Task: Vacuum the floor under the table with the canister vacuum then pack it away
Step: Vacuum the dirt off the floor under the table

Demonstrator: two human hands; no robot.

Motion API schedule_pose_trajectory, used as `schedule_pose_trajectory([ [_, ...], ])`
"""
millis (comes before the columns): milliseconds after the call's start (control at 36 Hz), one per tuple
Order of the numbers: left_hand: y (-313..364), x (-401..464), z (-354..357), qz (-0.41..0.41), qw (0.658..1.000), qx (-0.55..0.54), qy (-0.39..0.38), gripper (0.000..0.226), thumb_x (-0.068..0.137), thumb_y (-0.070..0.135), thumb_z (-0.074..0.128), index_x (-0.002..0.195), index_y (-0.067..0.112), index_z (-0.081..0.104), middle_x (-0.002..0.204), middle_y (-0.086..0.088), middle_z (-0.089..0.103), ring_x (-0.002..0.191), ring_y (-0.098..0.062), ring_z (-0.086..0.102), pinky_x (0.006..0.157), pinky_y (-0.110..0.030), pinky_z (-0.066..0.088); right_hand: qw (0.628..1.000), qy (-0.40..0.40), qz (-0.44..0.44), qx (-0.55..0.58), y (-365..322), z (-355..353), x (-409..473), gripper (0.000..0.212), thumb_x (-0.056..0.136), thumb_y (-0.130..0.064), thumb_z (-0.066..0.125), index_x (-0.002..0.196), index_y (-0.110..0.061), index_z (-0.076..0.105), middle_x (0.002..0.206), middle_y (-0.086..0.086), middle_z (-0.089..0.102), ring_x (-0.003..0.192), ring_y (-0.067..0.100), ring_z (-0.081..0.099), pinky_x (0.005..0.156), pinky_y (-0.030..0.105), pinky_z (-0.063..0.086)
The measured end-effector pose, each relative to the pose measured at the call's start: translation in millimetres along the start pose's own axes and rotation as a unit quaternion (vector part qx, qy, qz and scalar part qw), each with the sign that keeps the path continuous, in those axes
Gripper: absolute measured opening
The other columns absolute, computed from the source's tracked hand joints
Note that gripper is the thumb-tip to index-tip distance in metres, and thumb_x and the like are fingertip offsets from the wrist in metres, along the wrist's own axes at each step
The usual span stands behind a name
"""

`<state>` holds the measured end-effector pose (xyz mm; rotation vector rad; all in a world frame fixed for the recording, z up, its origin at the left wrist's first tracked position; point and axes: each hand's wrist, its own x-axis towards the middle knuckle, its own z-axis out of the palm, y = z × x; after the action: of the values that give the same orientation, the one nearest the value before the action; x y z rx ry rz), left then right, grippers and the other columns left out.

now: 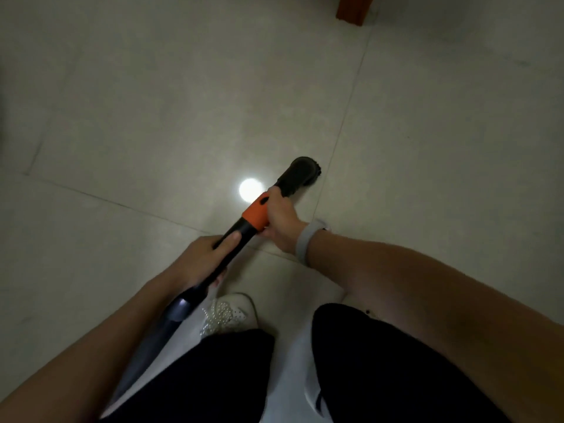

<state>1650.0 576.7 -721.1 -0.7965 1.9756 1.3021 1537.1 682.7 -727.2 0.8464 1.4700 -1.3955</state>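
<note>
Black wand point(225, 254) gripped by both hands, brush head point(302, 172) on open tile floor point(152, 102)

no readable text, label or number anywhere.

table leg point(354, 9) cropped, wand's point(171, 315) lower end hidden

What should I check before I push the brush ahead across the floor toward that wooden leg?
1. Left hand grips the black tube: ok.
2. Right hand grips by the orange collar: ok.
3. Brush touching the floor: cannot tell.
4. Floor ahead to the wooden leg free of objects: ok.
5. Shoe behind the brush: ok.
6. Vacuum running: cannot tell.
</note>
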Motion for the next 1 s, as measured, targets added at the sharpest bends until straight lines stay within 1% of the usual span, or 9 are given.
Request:
schedule_pose_trajectory([
  [167,-11,-11,-6,-0.007,0.986,0.137,-0.093,0.066,0.068,0.081,0.046,0.072,0.017,0.06,0.045,0.0,0.056,0.04,-0.013,0.054,0.055,-0.025,0.046,0.987,0.117,0.012,0.108,77,-11,4,0.031,0.087,-0.051,0.044,0.085,-0.02,0.051,0.09,0.003,0.055,0.091,0.024,0.054,0.096,0.048,0.047],
  [250,-20,-17,-9,-0.022,0.961,0.255,-0.108,0.058,0.078,0.074,0.048,0.068,0.018,0.062,0.044,0.004,0.056,0.039,-0.008,0.053,0.055,-0.023,0.044,0.964,0.182,0.048,0.19,136,-6,11,0.063,0.069,-0.068,0.045,0.107,-0.019,0.057,0.117,0.005,0.057,0.107,0.026,0.056,0.103,0.048,0.042],
  [333,-25,-17,-26,-0.046,0.943,0.316,-0.096,0.071,0.069,0.084,0.045,0.073,0.016,0.065,0.043,0.005,0.056,0.038,-0.006,0.052,0.056,-0.022,0.043,0.952,0.163,0.071,0.249,132,14,-13,0.039,0.088,-0.048,0.045,0.104,-0.015,0.058,0.111,0.009,0.063,0.102,0.029,0.06,0.098,0.045,0.047],
  [417,-26,-11,-47,-0.059,0.947,0.312,-0.046,0.077,0.055,0.087,0.039,0.069,0.017,0.066,0.045,0.003,0.06,0.04,-0.008,0.057,0.057,-0.023,0.043,0.956,0.132,0.07,0.252,109,29,-8,0.032,0.096,-0.029,0.041,0.07,-0.013,0.051,0.074,0.005,0.056,0.069,0.021,0.055,0.077,0.033,0.048],
  [500,-20,-3,-54,-0.05,0.964,0.263,0.009,0.078,0.048,0.087,0.033,0.059,0.014,0.061,0.042,0.001,0.059,0.041,-0.014,0.057,0.058,-0.025,0.043,0.976,0.092,0.034,0.193,74,33,0,0.031,0.098,-0.026,0.038,0.077,-0.009,0.052,0.075,0.004,0.053,0.065,0.017,0.049,0.062,0.028,0.041],
  [667,6,12,-5,-0.003,0.981,0.189,-0.049,0.056,0.057,0.085,0.043,0.053,0.034,0.063,0.041,0.006,0.055,0.04,-0.013,0.052,0.056,-0.026,0.043,0.971,0.152,0.001,0.184,64,-18,15,0.023,0.098,-0.03,0.04,0.095,-0.012,0.053,0.088,0.006,0.054,0.07,0.015,0.05,0.067,0.028,0.044],
  [722,17,15,10,0.031,0.962,0.254,-0.093,0.036,0.071,0.081,0.05,0.056,0.05,0.061,0.04,0.015,0.052,0.044,-0.006,0.05,0.059,-0.027,0.044,0.953,0.2,0.01,0.228,83,-39,7,0.027,0.098,-0.03,0.04,0.103,-0.009,0.056,0.099,0.009,0.057,0.086,0.022,0.056,0.081,0.034,0.048],
  [806,26,25,22,0.062,0.941,0.309,-0.119,0.041,0.075,0.08,0.045,0.079,0.044,0.065,0.053,0.011,0.058,0.05,-0.003,0.053,0.06,-0.026,0.047,0.934,0.236,0.017,0.268,90,-55,5,0.04,0.097,-0.031,0.04,0.12,-0.002,0.053,0.123,0.016,0.058,0.106,0.03,0.056,0.1,0.045,0.045],
  [1000,65,64,28,0.083,0.976,0.187,-0.071,0.072,0.071,0.084,0.044,0.067,0.015,0.063,0.048,-0.001,0.061,0.042,-0.015,0.057,0.058,-0.03,0.048,0.958,0.174,-0.049,0.222,-2,-72,24,0.029,0.098,-0.029,0.038,0.11,-0.007,0.052,0.096,0.008,0.055,0.088,0.021,0.053,0.074,0.03,0.048],
])
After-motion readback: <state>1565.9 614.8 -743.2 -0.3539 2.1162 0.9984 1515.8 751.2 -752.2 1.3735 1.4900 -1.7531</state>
